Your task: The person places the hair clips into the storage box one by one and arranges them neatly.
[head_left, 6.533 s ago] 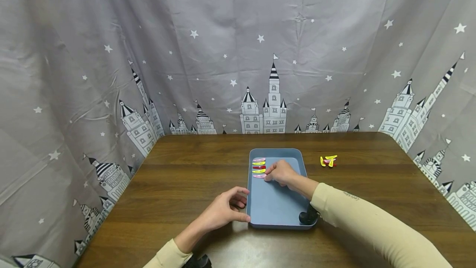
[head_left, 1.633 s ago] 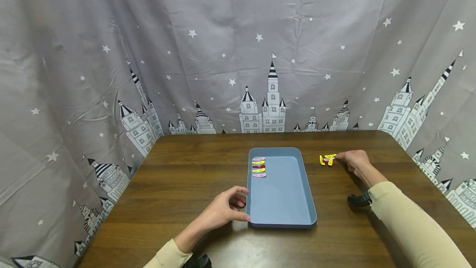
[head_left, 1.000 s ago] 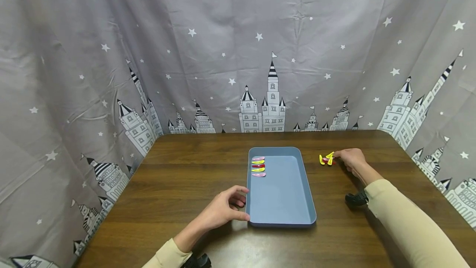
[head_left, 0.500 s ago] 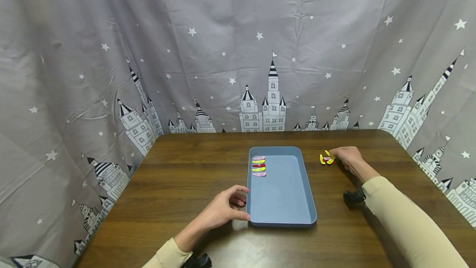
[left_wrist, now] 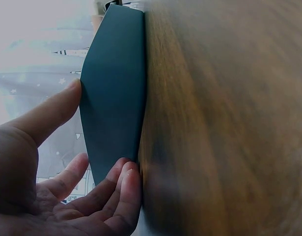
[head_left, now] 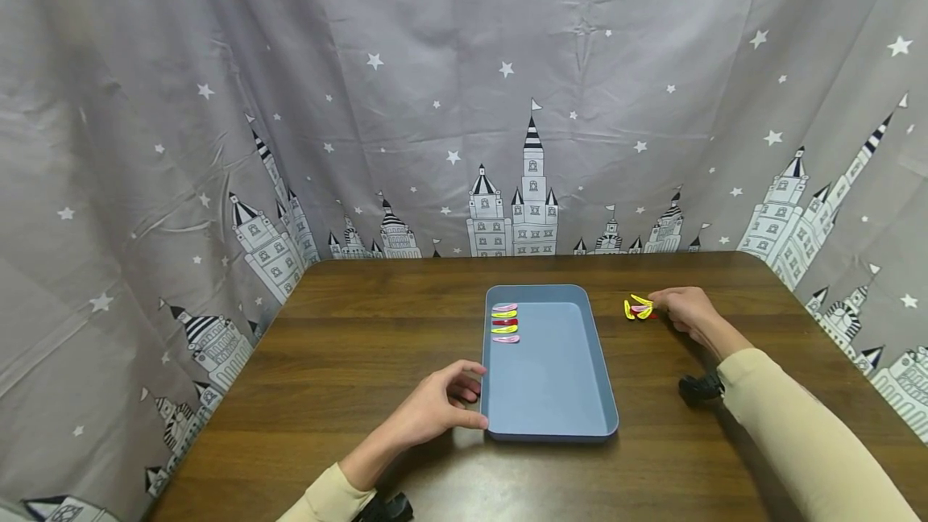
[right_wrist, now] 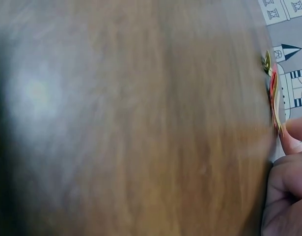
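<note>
Five hair clips (head_left: 504, 323) lined up in far-left corner of blue tray (head_left: 551, 393) — same row as a second ago, nothing added. Change is on my right: right hand (head_left: 681, 308) crept from beside loose clip pile (head_left: 639, 308) to touching it, yellow clip nudged askew. Reads as next pick starting, not yet lifted. Right fingers (right_wrist: 294, 129) curled, tips at pile's near edge; whether they pinch a clip, cannot tell. Pile lies on desk (head_left: 377, 345), well right of tray. Left hand (head_left: 435, 409) relaxed, fingers (left_wrist: 122, 182) against tray's near-left corner — steadying.
</note>
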The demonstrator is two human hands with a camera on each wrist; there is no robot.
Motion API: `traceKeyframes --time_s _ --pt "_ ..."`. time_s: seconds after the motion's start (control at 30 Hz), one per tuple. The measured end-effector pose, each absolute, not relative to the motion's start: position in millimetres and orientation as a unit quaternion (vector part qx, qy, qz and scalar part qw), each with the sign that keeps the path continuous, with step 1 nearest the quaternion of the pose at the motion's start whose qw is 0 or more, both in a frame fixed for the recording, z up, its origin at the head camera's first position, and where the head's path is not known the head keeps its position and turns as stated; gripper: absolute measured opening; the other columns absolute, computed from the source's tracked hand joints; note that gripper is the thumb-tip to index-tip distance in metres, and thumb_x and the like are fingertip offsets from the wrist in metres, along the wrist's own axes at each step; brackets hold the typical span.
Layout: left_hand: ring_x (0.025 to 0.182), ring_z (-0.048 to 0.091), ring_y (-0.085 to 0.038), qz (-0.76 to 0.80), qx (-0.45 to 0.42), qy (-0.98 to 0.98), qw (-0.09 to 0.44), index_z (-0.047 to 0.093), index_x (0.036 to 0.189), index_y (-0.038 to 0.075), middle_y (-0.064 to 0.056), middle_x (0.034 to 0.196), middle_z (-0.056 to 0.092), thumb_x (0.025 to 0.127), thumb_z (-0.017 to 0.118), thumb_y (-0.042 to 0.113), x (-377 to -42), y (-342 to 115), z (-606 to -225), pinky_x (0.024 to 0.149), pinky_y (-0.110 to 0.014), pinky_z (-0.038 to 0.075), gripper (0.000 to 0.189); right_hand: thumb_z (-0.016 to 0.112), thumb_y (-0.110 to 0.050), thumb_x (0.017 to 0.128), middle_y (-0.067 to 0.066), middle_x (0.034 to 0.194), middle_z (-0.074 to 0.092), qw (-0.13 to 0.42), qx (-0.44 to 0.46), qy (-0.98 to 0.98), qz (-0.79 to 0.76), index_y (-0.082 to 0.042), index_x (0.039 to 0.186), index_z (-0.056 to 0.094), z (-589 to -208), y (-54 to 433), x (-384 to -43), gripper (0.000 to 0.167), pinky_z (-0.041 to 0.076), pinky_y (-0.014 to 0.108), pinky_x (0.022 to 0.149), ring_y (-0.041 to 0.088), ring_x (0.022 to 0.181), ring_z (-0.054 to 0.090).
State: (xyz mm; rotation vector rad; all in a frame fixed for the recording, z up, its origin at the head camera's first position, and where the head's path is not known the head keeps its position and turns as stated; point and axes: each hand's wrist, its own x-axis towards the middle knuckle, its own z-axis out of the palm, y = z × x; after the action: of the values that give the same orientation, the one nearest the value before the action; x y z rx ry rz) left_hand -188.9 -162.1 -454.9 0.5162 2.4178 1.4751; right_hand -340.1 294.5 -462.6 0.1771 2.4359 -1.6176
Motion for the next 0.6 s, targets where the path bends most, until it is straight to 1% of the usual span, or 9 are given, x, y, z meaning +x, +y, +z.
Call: traceKeyframes --time_s 0.07,0.13,0.37,0.6 --pt "0.102 0.063 -0.023 0.509 0.177 0.832 0.131 0.058 0.133 0.008 -0.012 0.111 0.066 0.077 0.088 0.017 -188.5 -162.2 -454.4 0.087 -0.035 0.055 0.065 0.055 -0.007 0.093 -0.013 0.051 0.031 0.107 0.052 0.826 -0.551 0.011 0.141 0.048 -463.4 296.3 -339.9 0.052 0.029 0.022 0.044 0.004 0.046 0.026" --pt "0.102 0.063 -0.023 0.511 0.176 0.831 0.132 0.058 0.133 0.008 -0.012 0.112 0.066 0.077 0.088 0.017 -188.1 -162.3 -453.9 0.087 -0.036 0.055 0.065 0.057 -0.005 0.091 -0.014 0.05 0.032 0.107 0.05 0.823 -0.556 0.012 0.14 0.049 -464.1 296.9 -340.1 0.053 0.029 0.021 0.043 0.003 0.045 0.027" --pt "0.102 0.062 -0.023 0.513 0.172 0.83 0.134 0.058 0.132 0.01 -0.011 0.112 0.066 0.077 0.089 0.017 -187.3 -162.2 -452.7 0.087 -0.035 0.055 0.063 0.065 -0.008 0.092 -0.015 0.05 0.035 0.104 0.046 0.824 -0.555 0.013 0.135 0.053 -465.3 295.2 -340.3 0.049 0.029 0.022 0.042 0.003 0.043 0.028" --pt "0.103 0.062 -0.024 0.512 0.173 0.831 0.134 0.058 0.132 0.01 -0.012 0.112 0.066 0.077 0.088 0.017 -187.0 -161.6 -452.5 0.087 -0.035 0.054 0.063 0.064 -0.007 0.094 -0.016 0.049 0.036 0.097 0.045 0.823 -0.558 0.014 0.136 0.052 -469.1 297.0 -341.6 0.049 0.03 0.021 0.042 0.002 0.042 0.028"
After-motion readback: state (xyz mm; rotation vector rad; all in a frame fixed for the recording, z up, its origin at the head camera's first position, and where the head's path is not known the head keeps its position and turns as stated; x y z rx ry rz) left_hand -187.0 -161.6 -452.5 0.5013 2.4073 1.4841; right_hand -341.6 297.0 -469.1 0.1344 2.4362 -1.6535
